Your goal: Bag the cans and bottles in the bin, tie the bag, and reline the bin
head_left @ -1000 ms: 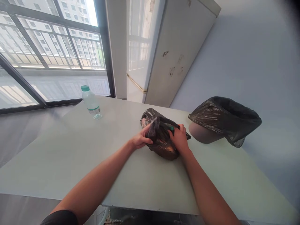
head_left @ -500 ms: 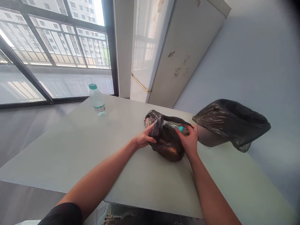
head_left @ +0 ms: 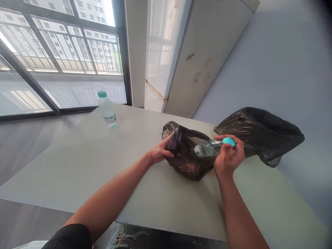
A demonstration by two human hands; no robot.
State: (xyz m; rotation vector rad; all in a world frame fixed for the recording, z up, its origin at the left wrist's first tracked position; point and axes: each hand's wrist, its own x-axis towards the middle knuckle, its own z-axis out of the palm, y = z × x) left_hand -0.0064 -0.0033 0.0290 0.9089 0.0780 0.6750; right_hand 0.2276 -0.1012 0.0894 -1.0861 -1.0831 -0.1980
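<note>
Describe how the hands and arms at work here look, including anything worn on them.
The left hand and right hand are both ungloved. A dark, short sleeve covers the upper left arm, leaving the forearm bare. The visible right arm is bare, its sleeve out of view.

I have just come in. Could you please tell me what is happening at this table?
A person's left hand grips a dark plastic bag on the table. The right hand holds a clear bottle near its cap, the lower end at the bag's mouth. Another bottle stands to the left.
</note>
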